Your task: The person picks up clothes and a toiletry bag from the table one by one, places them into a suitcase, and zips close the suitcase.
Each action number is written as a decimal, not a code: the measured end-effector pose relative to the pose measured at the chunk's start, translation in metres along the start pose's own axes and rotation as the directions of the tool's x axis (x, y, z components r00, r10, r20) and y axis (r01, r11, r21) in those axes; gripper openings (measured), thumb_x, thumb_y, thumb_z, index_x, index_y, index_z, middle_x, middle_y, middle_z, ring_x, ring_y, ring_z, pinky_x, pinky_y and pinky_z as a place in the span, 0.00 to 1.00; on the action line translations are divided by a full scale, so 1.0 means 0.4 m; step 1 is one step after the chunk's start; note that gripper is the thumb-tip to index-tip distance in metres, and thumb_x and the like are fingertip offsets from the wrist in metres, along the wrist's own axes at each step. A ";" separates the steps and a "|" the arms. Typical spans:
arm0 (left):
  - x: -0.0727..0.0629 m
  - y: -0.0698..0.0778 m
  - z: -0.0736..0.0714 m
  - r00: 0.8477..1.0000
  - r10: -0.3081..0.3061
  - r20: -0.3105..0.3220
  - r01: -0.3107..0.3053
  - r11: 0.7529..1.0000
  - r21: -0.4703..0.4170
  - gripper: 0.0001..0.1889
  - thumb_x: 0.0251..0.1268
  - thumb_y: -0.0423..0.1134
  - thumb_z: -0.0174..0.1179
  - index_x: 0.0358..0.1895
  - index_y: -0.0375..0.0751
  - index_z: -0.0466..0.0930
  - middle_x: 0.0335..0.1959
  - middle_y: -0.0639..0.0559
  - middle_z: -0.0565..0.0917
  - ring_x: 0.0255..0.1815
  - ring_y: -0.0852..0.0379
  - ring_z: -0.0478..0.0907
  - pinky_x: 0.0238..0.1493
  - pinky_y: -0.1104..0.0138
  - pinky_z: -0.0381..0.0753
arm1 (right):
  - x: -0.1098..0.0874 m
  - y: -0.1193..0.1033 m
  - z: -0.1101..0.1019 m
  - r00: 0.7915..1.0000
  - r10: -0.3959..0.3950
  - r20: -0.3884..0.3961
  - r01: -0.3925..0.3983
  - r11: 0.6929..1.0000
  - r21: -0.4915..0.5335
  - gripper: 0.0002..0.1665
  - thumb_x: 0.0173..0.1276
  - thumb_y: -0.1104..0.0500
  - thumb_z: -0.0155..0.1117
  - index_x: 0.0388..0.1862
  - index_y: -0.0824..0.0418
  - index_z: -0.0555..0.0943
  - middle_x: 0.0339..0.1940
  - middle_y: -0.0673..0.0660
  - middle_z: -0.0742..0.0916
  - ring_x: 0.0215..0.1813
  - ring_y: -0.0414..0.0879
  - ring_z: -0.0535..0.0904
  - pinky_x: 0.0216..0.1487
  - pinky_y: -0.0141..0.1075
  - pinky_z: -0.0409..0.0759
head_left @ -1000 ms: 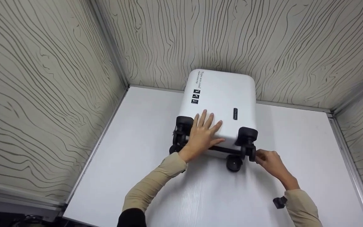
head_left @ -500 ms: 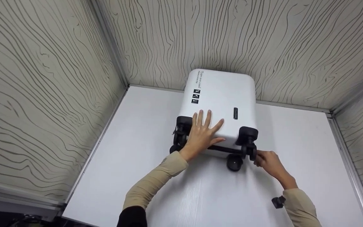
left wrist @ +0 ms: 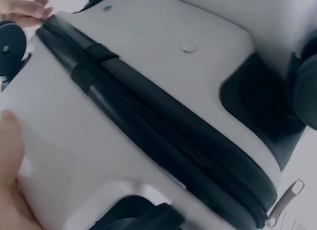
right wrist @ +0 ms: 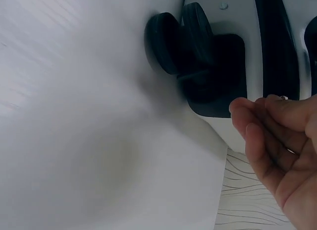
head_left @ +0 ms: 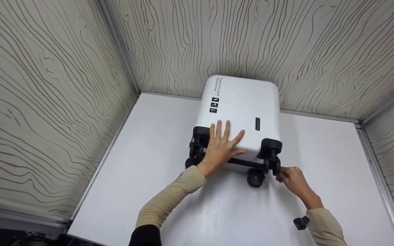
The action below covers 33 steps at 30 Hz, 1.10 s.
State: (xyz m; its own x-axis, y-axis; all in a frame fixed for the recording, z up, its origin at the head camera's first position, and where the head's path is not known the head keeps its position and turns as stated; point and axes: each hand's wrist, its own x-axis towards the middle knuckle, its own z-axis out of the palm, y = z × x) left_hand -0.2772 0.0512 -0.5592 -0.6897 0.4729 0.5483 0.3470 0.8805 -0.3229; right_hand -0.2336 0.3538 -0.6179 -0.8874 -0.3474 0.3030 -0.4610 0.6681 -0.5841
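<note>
A white suitcase (head_left: 239, 102) lies on a white table with its black wheels towards me. My left hand (head_left: 219, 150) rests on the upper shell, fingers straight and spread, between the wheel mounts. A black zipper (left wrist: 198, 153) runs across the wheel end in the left wrist view, with a loose metal zipper pull (left wrist: 287, 200) hanging at its far left end. At the right corner, beside a wheel (head_left: 272, 165), my right hand (head_left: 294, 179) pinches the other zipper pull (right wrist: 283, 97) between thumb and fingers. Only a small metallic glint of that pull shows.
The suitcase's far end is close to the wood-patterned back wall (head_left: 251, 37). Another patterned wall (head_left: 46, 102) stands on the left. The white tabletop (head_left: 217, 215) extends around the suitcase, with a metal rail (head_left: 381, 184) along its right edge.
The suitcase has shifted very slightly to the right with my left hand on it. My right hand has moved slightly towards me at the right corner, still pinching.
</note>
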 end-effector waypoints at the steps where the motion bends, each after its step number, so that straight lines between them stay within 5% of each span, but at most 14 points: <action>1: -0.004 -0.001 0.001 1.000 0.001 -0.010 -0.001 1.000 -0.001 0.39 0.62 0.79 0.35 0.72 0.68 0.67 0.65 0.35 0.73 0.65 0.30 0.69 0.63 0.39 0.65 | -0.004 -0.005 0.007 1.000 -0.008 -0.011 0.008 1.000 -0.002 0.17 0.53 0.80 0.62 0.16 0.61 0.81 0.13 0.45 0.82 0.19 0.33 0.73 0.20 0.30 0.69; 20: -0.006 0.015 0.003 0.995 -0.051 -0.089 0.050 0.999 -0.011 0.38 0.60 0.79 0.38 0.68 0.67 0.72 0.62 0.35 0.76 0.62 0.29 0.71 0.60 0.37 0.68 | -0.024 -0.046 0.045 0.996 -0.007 -0.092 0.003 0.999 -0.048 0.18 0.54 0.76 0.66 0.11 0.59 0.81 0.11 0.47 0.82 0.17 0.33 0.69 0.18 0.31 0.67; 33: -0.010 0.020 0.004 0.993 -0.062 -0.097 0.057 0.997 -0.058 0.39 0.60 0.79 0.39 0.67 0.64 0.73 0.64 0.35 0.75 0.63 0.28 0.70 0.61 0.36 0.65 | -0.035 -0.055 0.071 0.977 -0.089 -0.194 0.062 0.988 -0.140 0.15 0.42 0.76 0.66 0.10 0.57 0.79 0.10 0.49 0.81 0.15 0.40 0.72 0.17 0.40 0.70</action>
State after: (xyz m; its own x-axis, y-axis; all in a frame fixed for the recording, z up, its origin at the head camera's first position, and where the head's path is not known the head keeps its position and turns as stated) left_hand -0.2729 0.0564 -0.5653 -0.6449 0.4183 0.6396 0.3436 0.9063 -0.2463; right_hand -0.2110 0.3251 -0.6307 -0.8263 -0.2712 0.4936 -0.5106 0.7306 -0.4533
